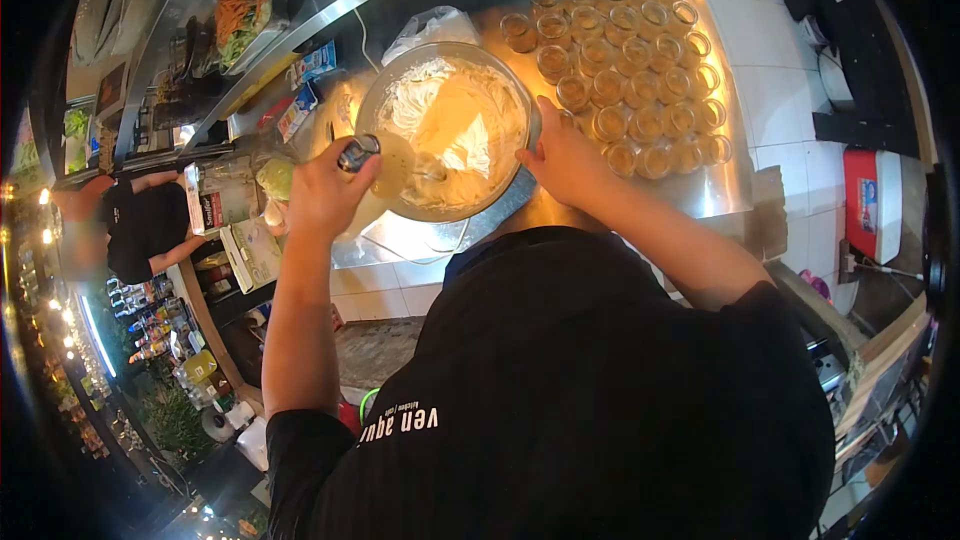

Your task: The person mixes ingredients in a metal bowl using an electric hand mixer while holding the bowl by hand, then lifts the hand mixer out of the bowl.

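A large metal bowl (367,100) stands on the steel counter, holding pale cream with lighter streaks and folds. My left hand (328,185) is at the bowl's left edge, closed around what looks like a hand mixer (396,164). Its pale body leans over the rim, and its beater end (430,166) reaches into the cream. A dark, shiny part (358,152) shows at the thumb. At the opposite side, my right hand (560,155) grips the bowl's rim, thumb at the edge; the other fingers are partly hidden behind the bowl.
Several rows of small glass jars (640,90) with brown contents fill the counter's right part. A clear plastic bag (432,28) lies behind the bowl. Cartons (250,250) and a green round item (274,180) are at the left. Another person (145,225) stands farther left. A red cooler (872,205) is far right.
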### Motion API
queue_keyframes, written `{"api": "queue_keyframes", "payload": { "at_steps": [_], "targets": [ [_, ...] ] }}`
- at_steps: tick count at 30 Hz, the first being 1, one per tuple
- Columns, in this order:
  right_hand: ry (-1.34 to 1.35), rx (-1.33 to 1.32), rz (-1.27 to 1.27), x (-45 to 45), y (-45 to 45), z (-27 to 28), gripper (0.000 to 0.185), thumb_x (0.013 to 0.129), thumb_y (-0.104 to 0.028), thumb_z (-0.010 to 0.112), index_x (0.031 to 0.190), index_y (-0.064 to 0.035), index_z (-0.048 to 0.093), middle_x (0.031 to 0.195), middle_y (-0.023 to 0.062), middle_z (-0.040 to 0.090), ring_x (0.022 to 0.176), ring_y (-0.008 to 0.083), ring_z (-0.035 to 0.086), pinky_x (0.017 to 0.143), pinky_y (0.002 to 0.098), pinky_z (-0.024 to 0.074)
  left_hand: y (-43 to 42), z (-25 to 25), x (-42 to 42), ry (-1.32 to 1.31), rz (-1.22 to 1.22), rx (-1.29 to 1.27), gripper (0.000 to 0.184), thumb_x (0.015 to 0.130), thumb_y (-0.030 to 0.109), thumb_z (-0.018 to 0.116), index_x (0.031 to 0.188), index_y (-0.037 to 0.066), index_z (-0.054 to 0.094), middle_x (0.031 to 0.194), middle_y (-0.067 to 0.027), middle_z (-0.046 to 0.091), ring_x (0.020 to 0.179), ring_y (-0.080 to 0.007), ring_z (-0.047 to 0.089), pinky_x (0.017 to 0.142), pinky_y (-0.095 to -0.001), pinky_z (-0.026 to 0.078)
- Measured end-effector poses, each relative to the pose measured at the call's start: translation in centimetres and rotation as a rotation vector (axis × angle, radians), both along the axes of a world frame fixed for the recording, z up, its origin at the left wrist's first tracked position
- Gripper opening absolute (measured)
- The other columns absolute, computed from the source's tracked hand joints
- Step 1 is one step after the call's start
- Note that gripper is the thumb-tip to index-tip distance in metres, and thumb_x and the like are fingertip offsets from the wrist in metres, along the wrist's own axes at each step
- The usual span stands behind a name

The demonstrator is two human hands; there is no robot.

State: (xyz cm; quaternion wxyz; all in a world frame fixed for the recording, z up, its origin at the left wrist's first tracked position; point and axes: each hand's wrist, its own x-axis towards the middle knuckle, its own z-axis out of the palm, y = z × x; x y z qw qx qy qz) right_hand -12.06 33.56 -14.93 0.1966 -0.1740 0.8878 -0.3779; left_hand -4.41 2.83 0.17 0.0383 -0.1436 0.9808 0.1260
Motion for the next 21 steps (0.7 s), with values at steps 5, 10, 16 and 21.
{"api": "queue_keyframes", "payload": {
  "at_steps": [5,10,16,21],
  "targets": [
    [-0.169,0.017,0.09,-0.5,-0.3,0.4,0.083,0.099,-0.026,0.065,0.159,0.0085,0.02,0.104,0.0351,0.072,0.098,0.0497,0.072,0.088,0.0581,0.0567,-2.0,-2.0,-3.3,0.111,-0.047,-0.067,0.049,0.087,0.041,0.085,0.121,0.008,0.076,0.096,-0.0185,0.079,0.091,-0.0351,0.078,0.081,-0.0412,0.061],
    [-0.075,-0.082,0.03,-0.8,-1.2,-2.9,0.084,0.097,-0.017,0.066,0.163,0.0096,0.019,0.095,0.0186,0.075,0.089,0.0384,0.073,0.081,0.0506,0.0566,-0.6,-3.0,-7.2,0.249,-0.117,0.001,0.052,0.085,0.046,0.086,0.122,0.01,0.076,0.096,-0.0155,0.08,0.088,-0.0311,0.079,0.079,-0.0393,0.061],
    [-0.05,0.001,0.028,-1.0,-0.8,-2.8,0.085,0.097,-0.016,0.066,0.163,0.009,0.02,0.097,0.02,0.074,0.088,0.0368,0.071,0.081,0.0468,0.0562,2.5,-3.9,-9.0,0.128,-0.171,0.185,0.055,0.083,0.05,0.086,0.121,0.012,0.078,0.097,-0.0174,0.079,0.088,-0.0319,0.079,0.081,-0.0401,0.061],
    [-0.18,-0.167,0.035,-0.8,-0.5,-1.4,0.085,0.097,-0.017,0.065,0.162,0.0114,0.018,0.099,0.0218,0.074,0.095,0.0416,0.072,0.086,0.0511,0.0567,4.8,-1.3,-7.0,-0.05,-0.259,0.111,0.055,0.083,0.052,0.084,0.119,0.011,0.079,0.096,-0.0193,0.079,0.09,-0.0359,0.077,0.084,-0.042,0.061]
  ]
}}
